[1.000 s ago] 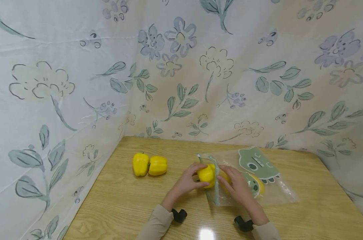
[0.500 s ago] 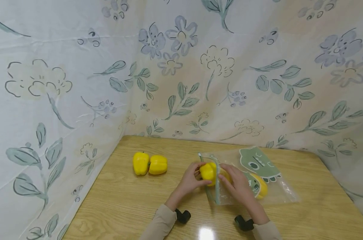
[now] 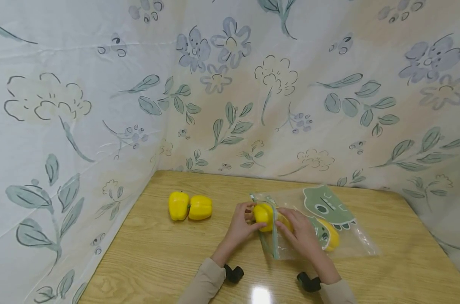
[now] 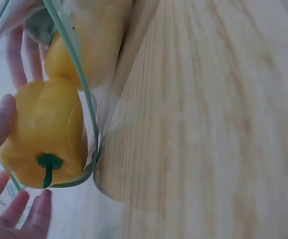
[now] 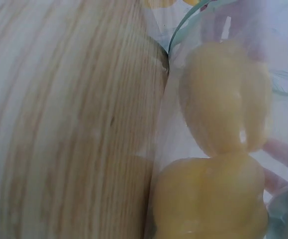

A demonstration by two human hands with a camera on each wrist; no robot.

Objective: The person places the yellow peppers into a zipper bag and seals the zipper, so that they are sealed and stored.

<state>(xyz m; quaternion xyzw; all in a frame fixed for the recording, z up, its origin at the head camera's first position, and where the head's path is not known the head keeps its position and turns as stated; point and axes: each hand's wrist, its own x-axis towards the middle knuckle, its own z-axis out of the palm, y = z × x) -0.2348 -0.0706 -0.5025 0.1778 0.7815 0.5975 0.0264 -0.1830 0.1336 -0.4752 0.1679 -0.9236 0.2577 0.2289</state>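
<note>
A clear zip bag (image 3: 357, 242) with a green dinosaur print lies on the table, its mouth toward the left. Inside it are yellow bell peppers, one (image 3: 333, 236) deep under the print. Another yellow bell pepper (image 3: 263, 217) sits in the mouth, its green stem facing out in the left wrist view. My left hand (image 3: 242, 223) is at that pepper's outer end; the thumb touches its side, the other fingers are spread close to it. My right hand (image 3: 302, 234) holds the bag near its mouth, fingers over the film beside the peppers.
Two more yellow bell peppers, one upright (image 3: 178, 206) and one on its side (image 3: 200, 207), stand at the table's left. The wooden table (image 3: 146, 257) meets a floral curtain (image 3: 230, 97) at the back and left side.
The pepper in the mouth has gone slightly up and further into the bag. My left fingers have loosened around it. The pepper deep inside has shifted right; my right hand stays about in place.
</note>
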